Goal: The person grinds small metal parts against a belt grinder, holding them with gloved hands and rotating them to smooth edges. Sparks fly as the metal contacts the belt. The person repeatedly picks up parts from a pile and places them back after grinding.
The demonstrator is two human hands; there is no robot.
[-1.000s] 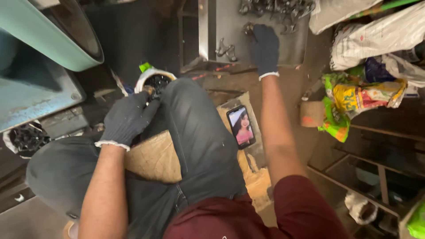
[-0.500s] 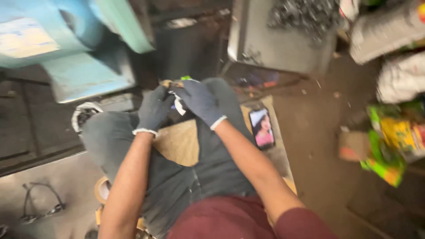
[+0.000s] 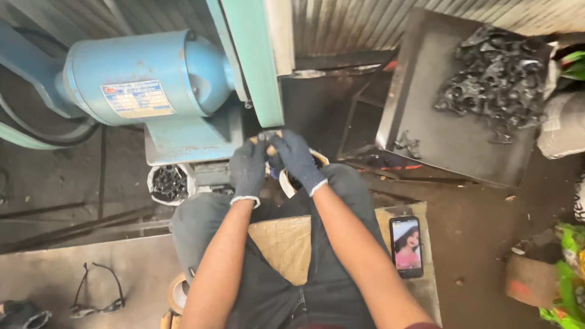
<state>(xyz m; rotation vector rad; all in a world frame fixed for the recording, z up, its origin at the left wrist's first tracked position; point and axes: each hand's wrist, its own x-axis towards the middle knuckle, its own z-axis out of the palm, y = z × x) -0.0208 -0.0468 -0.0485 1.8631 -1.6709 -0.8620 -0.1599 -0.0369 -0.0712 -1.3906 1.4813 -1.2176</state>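
Observation:
Both of my hands wear dark gloves and meet just under the green belt housing (image 3: 259, 67) of a blue machine. My left hand (image 3: 248, 170) and my right hand (image 3: 292, 159) pinch a small metal part (image 3: 267, 136) between them, held up against the lower end of the housing. The part is mostly hidden by my fingers. A white bucket (image 3: 314, 159) sits just below my right hand, between my knees.
A blue motor (image 3: 143, 76) sits left of the housing. A round container of dark parts (image 3: 169, 183) stands by my left knee. A dark metal tray (image 3: 451, 122) with several black metal pieces (image 3: 496, 82) lies at right. A phone (image 3: 406, 245) rests on cardboard; safety glasses (image 3: 94, 295) lie at lower left.
The view has tilted up toward the machine. My right hand came back from the tray at right, joined my left hand, and both rose from my lap to the housing.

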